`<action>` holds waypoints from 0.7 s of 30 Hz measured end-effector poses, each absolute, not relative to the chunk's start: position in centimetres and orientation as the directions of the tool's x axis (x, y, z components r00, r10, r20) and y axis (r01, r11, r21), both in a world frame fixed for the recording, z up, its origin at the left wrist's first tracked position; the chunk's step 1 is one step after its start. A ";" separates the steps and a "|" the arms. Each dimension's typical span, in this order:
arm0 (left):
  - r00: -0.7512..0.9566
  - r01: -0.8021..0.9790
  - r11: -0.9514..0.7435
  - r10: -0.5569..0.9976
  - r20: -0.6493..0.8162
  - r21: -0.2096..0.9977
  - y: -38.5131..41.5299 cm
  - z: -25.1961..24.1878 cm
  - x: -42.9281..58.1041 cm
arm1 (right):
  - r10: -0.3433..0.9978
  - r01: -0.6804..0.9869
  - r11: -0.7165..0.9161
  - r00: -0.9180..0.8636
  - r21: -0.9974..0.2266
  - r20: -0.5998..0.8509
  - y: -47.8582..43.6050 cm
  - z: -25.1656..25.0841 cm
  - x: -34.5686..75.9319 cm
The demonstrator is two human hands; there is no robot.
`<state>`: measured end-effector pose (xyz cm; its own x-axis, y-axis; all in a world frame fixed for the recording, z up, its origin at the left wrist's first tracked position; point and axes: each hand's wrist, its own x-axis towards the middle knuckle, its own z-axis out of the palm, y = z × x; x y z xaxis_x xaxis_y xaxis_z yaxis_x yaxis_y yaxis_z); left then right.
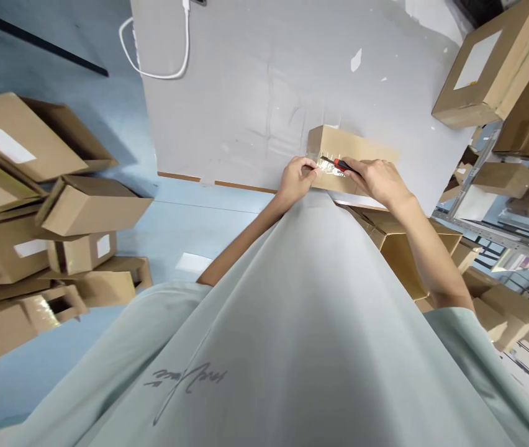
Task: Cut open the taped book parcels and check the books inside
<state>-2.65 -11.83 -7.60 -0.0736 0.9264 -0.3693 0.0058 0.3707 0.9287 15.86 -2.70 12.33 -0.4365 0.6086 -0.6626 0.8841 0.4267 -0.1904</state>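
A small cardboard box [362, 148] lies on the grey table near its front edge, with clear shiny tape [330, 166] across its left end. In my right hand [380, 180] is a screwdriver [340, 164] with a red and black handle. Its thin metal shaft points left, and its tip rests at the tape. My left hand [298, 180] is closed at the box's near left corner, thumb and forefinger pinched at the edge of the taped end. Whether a bit of tape is between those fingertips is too small to tell.
The grey table [218, 112] carries a white cable [185, 49] at the back left and a larger carton [474, 68] at the right. Open cartons [101, 205] are piled on the floor to my left. Under the table's front edge stands an open carton [404, 257]. Metal shelving [472, 174] holds boxes on the right.
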 end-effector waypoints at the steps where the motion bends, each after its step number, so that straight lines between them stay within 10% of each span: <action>1: -0.070 0.002 0.365 0.929 -0.364 0.931 -11.8 -7.7 -2.7 | 0.606 0.880 0.448 -0.430 -0.160 -0.669 -2.4 12.4 15.7; 21: -0.098 -0.057 0.318 0.942 -0.322 0.946 -12.3 -8.5 -2.6 | 0.445 0.664 0.747 -0.536 -0.032 -0.718 0.0 11.3 12.9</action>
<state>-2.57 -12.33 -8.46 -0.0983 0.9416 -0.3221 -0.0573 0.3178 0.9464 12.90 -0.02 11.25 -0.5355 0.4454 -0.7175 0.6637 0.7473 -0.0315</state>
